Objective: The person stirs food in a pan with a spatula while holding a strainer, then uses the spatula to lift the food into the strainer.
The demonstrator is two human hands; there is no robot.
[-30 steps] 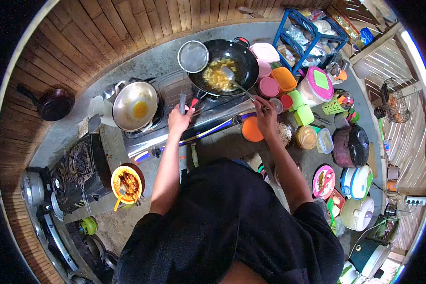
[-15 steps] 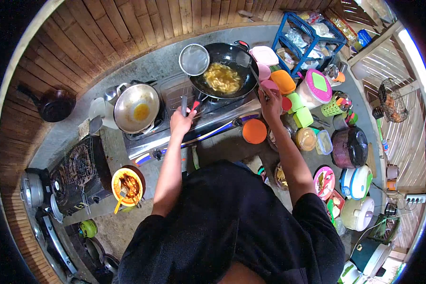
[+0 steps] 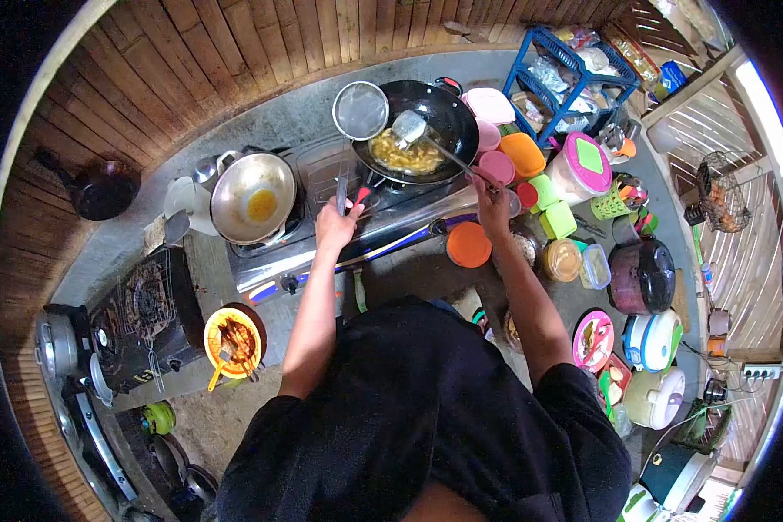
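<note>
My left hand point(image 3: 335, 224) is closed round the handle of a round mesh strainer point(image 3: 361, 110), whose bowl is held over the left rim of a black wok point(image 3: 448, 113). Pale yellow pieces of food point(image 3: 400, 153) lie in oil at the bottom of the wok. In my right hand point(image 3: 493, 202), fingers wrapped round its handle, is a metal spatula point(image 3: 409, 127). The spatula's blade is above the far side of the food; I cannot tell whether it touches the pieces. A red-and-black handle point(image 3: 364, 195) sticks out from the wok beside my left hand.
A lighter pan point(image 3: 261, 180) with yellow liquid stands on the stove's left burner. Pink, orange and green containers point(image 3: 522, 155) crowd the wok's right side. A yellow bowl point(image 3: 210, 335) with dark sauce sits at left, near a charcoal grill point(image 3: 148, 300). Behind stands a blue rack point(image 3: 565, 74).
The spatula's blade has come from the wok's far right wall left and down to over the food. My right hand has lowered slightly; the strainer has barely shifted.
</note>
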